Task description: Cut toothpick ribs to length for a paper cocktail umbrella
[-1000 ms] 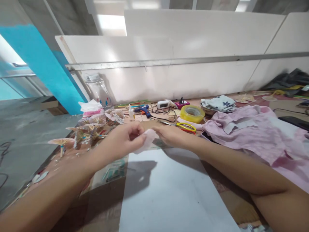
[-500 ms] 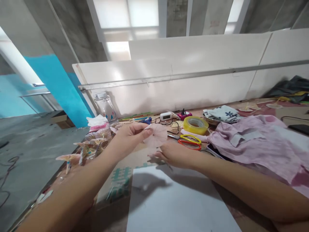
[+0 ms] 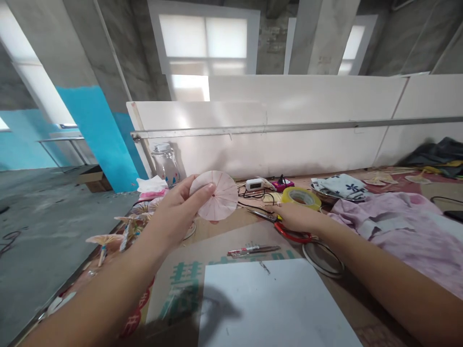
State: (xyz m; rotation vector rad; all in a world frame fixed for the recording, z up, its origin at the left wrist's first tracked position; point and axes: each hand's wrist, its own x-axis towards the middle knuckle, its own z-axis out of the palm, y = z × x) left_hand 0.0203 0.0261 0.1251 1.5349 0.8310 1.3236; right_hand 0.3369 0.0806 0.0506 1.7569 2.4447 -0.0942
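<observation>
My left hand (image 3: 177,212) pinches the edge of a round pale pink paper disc (image 3: 216,195) with fold lines running out from its centre, held up facing me above the table. My right hand (image 3: 294,217) rests on the scissors (image 3: 285,230), which have red and yellow handles, fingers curled over the handles. A roll of yellow tape (image 3: 301,197) lies just behind that hand. A red pen (image 3: 253,250) lies on the cardboard between my arms.
A white sheet (image 3: 275,303) lies on cardboard in front. Several small paper umbrellas (image 3: 119,229) stand at the left edge beside a glass jar (image 3: 165,164). Pink cloth (image 3: 405,226) covers the right side. White panels (image 3: 307,144) wall the back.
The left hand raised the paper, which has unfolded into a full disc facing me. The right hand let go of it and moved right onto the scissors. The view tilted up.
</observation>
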